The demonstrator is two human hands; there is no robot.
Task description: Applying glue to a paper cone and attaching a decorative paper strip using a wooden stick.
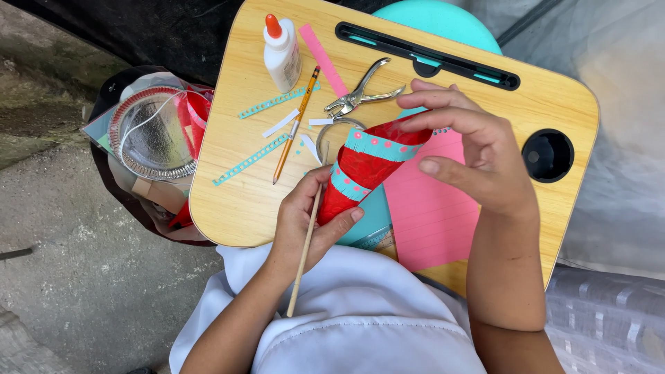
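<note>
- Head view: left hand (305, 221) wrapped round the narrow end of a red paper cone (367, 170), thumb on one side, fingers (315, 181) on the other; a thin wooden stick (305, 256) is pinched in the same grip, running down past the wrist toward the white shirt (360, 325).
- Right hand (478, 152) at the cone's wide end, fingers (443, 121) curled over the top edge, thumb free below it, loose hold.
- Cone lies tilted betw. both hands, w/ teal fringed bands carrying pink dots.
- Under the right palm: pink paper sheet (433, 215); teal sheet (370, 221) just below the left fingertips.
- Beyond the left fingers: pencil (296, 125), metal hole punch (360, 93), teal punched strips (251, 161), glue bottle (282, 54) w/ orange cap, pink strip (322, 59).
- All on a wooden lap tray (235, 194).
- Well off the left hand's side: foil plate (149, 135) on a bag, on the ground.
</note>
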